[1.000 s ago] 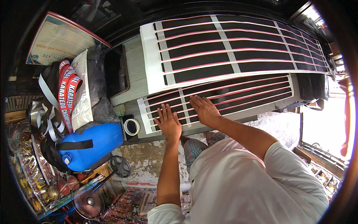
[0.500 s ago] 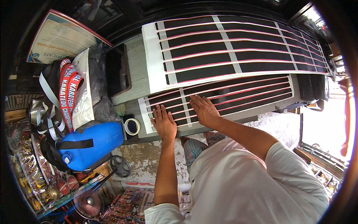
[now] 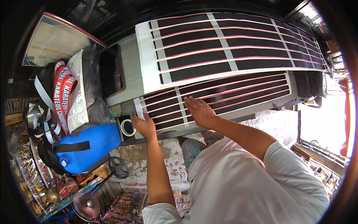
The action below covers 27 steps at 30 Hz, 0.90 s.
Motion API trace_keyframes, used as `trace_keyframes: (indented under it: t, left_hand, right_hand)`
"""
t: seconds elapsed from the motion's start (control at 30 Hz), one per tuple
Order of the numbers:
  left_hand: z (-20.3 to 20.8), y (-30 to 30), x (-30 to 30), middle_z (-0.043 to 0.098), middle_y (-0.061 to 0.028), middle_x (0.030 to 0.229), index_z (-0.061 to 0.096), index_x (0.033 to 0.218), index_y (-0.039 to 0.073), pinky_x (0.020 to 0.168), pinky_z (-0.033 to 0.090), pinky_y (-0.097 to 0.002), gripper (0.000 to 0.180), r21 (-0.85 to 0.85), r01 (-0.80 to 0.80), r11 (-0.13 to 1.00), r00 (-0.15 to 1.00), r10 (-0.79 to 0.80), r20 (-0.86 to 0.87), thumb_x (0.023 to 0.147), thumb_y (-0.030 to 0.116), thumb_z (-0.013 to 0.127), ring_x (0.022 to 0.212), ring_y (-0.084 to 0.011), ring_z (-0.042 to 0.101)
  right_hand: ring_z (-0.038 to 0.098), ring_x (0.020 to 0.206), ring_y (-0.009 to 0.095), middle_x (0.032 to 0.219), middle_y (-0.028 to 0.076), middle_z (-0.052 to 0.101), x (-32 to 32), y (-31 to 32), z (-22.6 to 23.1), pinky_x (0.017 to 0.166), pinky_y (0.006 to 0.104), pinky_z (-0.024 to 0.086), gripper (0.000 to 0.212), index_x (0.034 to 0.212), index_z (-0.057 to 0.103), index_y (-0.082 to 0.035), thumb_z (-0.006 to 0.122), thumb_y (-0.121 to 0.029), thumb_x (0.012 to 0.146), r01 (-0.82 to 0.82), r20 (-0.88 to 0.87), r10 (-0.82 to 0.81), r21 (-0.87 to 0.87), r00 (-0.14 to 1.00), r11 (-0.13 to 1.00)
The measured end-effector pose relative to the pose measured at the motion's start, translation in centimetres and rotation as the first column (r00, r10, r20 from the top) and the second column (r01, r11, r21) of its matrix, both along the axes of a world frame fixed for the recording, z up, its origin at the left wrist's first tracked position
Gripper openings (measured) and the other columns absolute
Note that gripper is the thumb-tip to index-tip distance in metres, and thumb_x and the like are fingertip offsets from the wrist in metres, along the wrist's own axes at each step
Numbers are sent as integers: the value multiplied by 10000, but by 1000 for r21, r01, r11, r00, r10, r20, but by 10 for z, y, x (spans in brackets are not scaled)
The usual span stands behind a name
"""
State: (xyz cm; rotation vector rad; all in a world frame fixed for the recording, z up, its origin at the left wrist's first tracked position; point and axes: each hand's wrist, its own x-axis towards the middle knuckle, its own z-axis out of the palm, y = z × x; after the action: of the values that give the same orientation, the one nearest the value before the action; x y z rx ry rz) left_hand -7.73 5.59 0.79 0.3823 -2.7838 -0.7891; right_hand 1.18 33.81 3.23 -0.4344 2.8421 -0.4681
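Observation:
A long black sheet with white-and-red stripes running lengthwise [image 3: 238,90] lies on the grey bench top, its left end bordered in white. My right hand [image 3: 201,112] rests flat on it, fingers stretched out, close to a grey cross band. At the white left end is my left hand [image 3: 144,126], fingers apart and touching the sheet's edge. Whether they pinch that edge is hard to see. A larger sheet of the same pattern [image 3: 194,50] lies just behind, on white backing. Beside my left hand stands a pale roll of tape [image 3: 128,127].
Left of the bench are a blue plastic jug [image 3: 91,143], red printed ribbons [image 3: 64,91] and a white plastic bag [image 3: 76,100]. A framed certificate [image 3: 48,43] leans behind them. Below sit a fan [image 3: 89,203] and cluttered trays. Black wrapped bundles [image 3: 311,84] are at the bench's right end.
My left hand has slid left off the black stripes to the sheet's white end. My right hand stays on the same spot of the sheet. The whole view has shifted slightly.

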Motion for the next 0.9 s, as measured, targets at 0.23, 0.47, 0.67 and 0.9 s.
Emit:
trace_keyframes:
  t: [0.23,0.47,0.67,0.9]
  left_hand:
    - [-35,-65,-40,784,-148,1058,752,1129,-64,865,541,-397,284,632,-274,725,944,78,320,946,133,843,949,-245,721]
    - [-13,-56,-43,809,-104,1091,789,1159,-37,905,521,-338,290,693,-283,663,918,-21,395,931,119,876,967,-182,718]
    - [2,-58,-37,812,-106,1123,776,1210,-54,917,525,-337,313,739,-257,623,929,-51,367,942,87,856,979,-181,722]
    - [18,-59,-42,799,-92,1173,772,1241,-8,950,510,-330,335,737,-200,645,897,-183,403,981,192,840,1031,-174,706]
  right_hand:
    - [315,1639,339,1765,181,330,-5,-4,2,1338,498,285,717,1620,454,25,626,-82,933,-17,-15,16,-31,1000,999]
    - [316,1636,343,1767,187,321,3,6,-1,1341,507,276,743,1628,437,31,639,-61,918,8,-28,-9,-45,1000,999]
    - [327,1633,339,1765,182,332,1,6,3,1335,521,280,753,1640,429,13,635,-55,919,-15,6,15,33,1000,999]
    - [381,1604,330,1744,162,379,-6,6,14,1308,560,312,734,1616,470,-6,662,-80,912,-41,54,36,90,998,995]
